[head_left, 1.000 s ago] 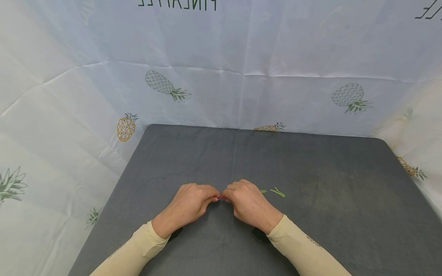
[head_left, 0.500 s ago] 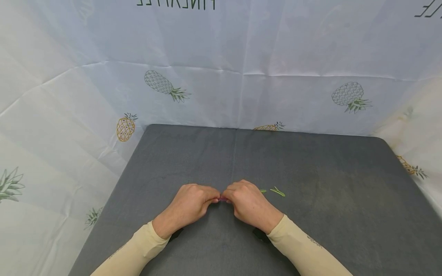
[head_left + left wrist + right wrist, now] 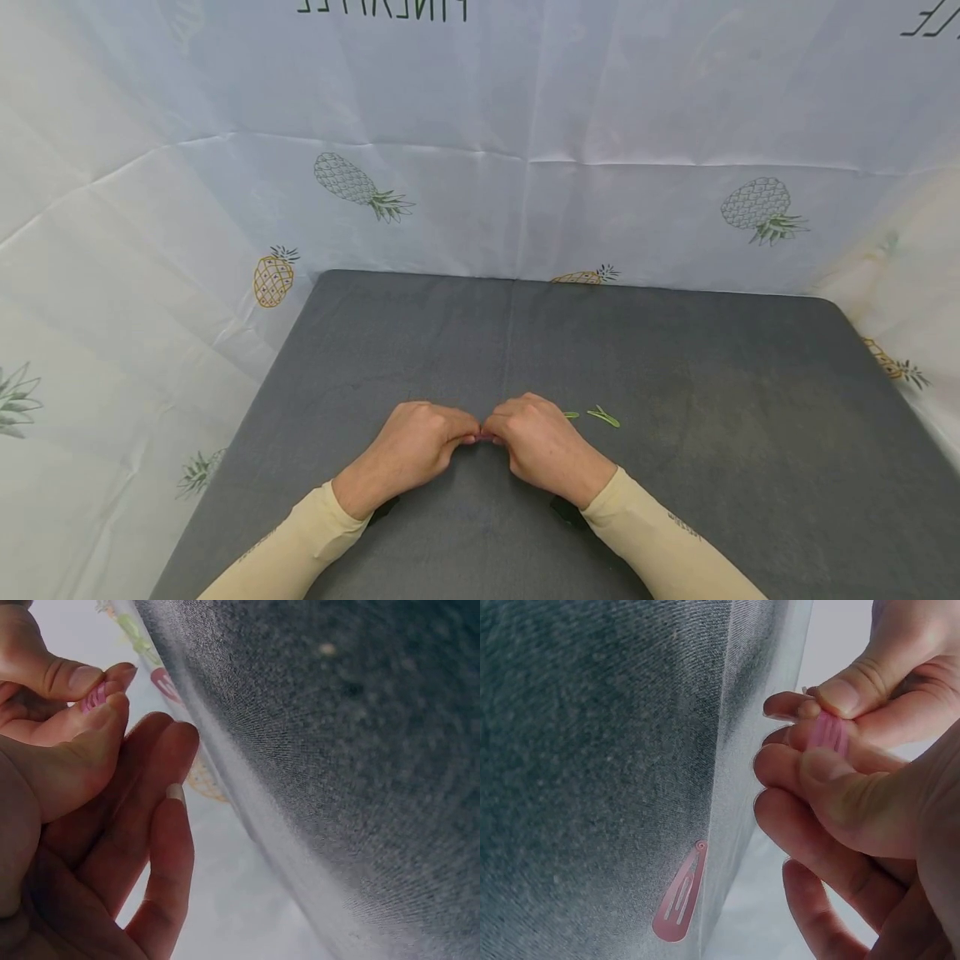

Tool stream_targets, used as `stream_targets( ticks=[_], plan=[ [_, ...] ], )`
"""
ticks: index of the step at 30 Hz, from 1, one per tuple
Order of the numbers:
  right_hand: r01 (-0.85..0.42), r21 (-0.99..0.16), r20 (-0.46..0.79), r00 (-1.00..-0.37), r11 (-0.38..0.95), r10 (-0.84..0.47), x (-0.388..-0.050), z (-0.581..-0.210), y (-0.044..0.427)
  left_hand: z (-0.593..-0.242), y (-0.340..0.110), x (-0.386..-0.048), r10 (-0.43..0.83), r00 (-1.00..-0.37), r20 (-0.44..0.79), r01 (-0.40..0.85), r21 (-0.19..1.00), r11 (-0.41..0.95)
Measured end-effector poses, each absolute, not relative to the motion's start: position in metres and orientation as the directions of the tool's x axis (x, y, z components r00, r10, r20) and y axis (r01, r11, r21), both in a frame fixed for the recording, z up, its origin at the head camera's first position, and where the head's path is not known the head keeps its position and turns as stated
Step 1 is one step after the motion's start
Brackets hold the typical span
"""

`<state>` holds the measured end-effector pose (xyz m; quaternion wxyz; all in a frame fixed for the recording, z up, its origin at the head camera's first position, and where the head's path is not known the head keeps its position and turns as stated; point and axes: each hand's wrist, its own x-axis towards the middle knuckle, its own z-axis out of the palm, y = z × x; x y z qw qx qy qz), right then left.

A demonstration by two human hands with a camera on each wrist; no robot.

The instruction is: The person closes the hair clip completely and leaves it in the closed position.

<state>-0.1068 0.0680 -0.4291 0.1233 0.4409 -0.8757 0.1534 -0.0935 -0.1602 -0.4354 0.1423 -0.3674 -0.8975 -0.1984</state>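
Note:
A pink snap hair clip (image 3: 829,736) is stretched between my two hands, mostly covered by fingertips. My left hand (image 3: 412,443) pinches one end between thumb and fingers. The other end is pinched by my right hand (image 3: 542,440), whose thumb (image 3: 838,769) lies over the clip. In the left wrist view only a short striped part of the hair clip (image 3: 94,698) shows. A second pink snap clip (image 3: 681,896) lies on the grey table near my right hand. Green clips (image 3: 603,417) lie just beyond that hand, one partly hidden by it.
A grey cloth-covered table (image 3: 675,500) extends around the hands. Its far and left edges meet a white curtain (image 3: 480,100) printed with pineapples. Dark pieces (image 3: 567,510) show under both wrists.

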Motion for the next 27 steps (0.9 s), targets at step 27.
stream_targets(
  ticks=[27],
  plan=[
    [-0.768, -0.259, 0.318, -0.640, 0.586, -0.699, -0.1048, -0.4320, 0.0668, -0.4353, -0.1643, -0.0950, 0.589, -0.706, 0.392, 0.699, 0.254, 0.669]
  ],
)
